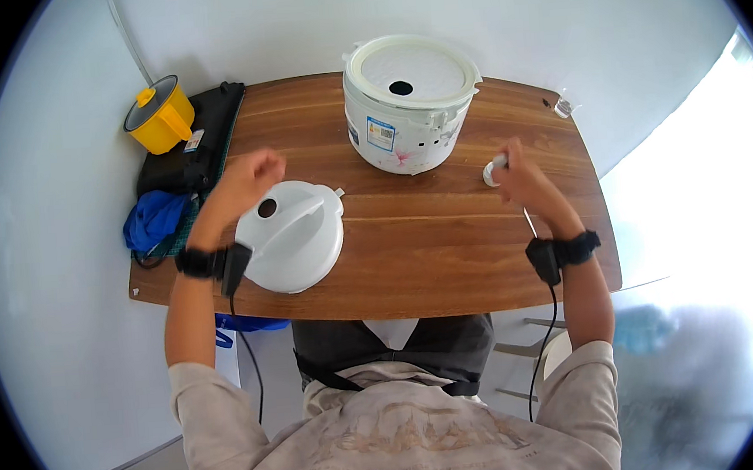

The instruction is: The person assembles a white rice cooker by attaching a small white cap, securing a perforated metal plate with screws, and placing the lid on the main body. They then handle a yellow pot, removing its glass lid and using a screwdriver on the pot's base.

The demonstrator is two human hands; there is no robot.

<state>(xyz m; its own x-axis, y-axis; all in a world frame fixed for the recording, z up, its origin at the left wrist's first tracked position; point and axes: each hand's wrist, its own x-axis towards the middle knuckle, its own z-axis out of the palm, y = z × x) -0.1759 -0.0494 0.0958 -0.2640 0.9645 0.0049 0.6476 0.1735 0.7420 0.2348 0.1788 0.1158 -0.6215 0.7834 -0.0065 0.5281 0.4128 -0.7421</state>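
My left hand [255, 178] hovers above the far left edge of a white lid cover [308, 248], its fingers curled in and nothing visible in them. The cover lies on the table and has a raised handle bar and a round hole. My right hand [525, 176] is closed around a screwdriver, whose thin metal shaft [528, 222] points back toward my wrist. Just left of that hand is a small round white piece [490, 175], partly hidden by the fingers. Between and beyond my hands stands a white rice cooker [409, 132], its top showing a pale plate with a dark hole.
The brown wooden table [431, 266] has walls behind it and to its left. At the left are a black case [211, 115], a yellow pot [159, 119] with a lid, and a blue cloth [156, 222]. A small clear container [564, 107] sits at the far right corner.
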